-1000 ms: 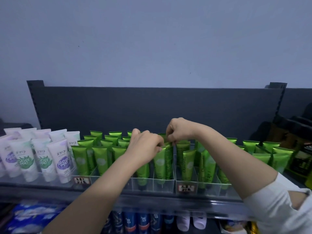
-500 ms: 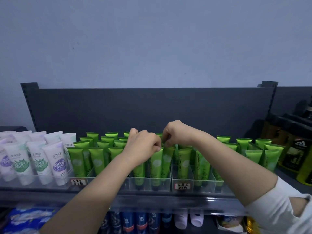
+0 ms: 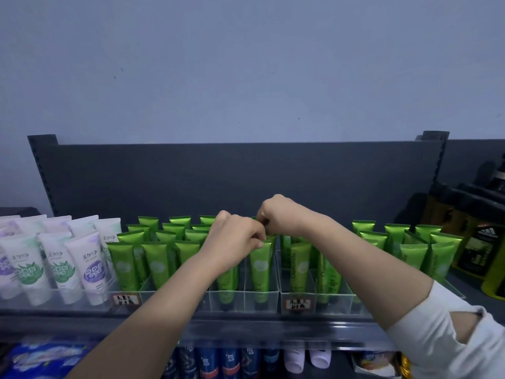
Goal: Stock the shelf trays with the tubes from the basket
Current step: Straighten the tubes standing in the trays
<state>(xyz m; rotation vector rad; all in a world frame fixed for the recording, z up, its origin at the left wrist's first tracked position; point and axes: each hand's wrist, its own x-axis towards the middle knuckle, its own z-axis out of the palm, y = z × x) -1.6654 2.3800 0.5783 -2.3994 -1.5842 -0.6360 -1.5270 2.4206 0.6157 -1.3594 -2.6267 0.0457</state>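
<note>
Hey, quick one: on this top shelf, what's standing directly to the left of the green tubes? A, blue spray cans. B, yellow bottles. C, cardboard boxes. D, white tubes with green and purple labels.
D: white tubes with green and purple labels stand directly left of the green tubes.

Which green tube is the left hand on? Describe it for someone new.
On the top shelf, in front of the dark back panel, find the clear trays of green tubes. The tube stands at the front of the compartment just left of the right-hand handwritten label. Unlike its neighbours, its crimped top is pinched by the left hand.
</note>
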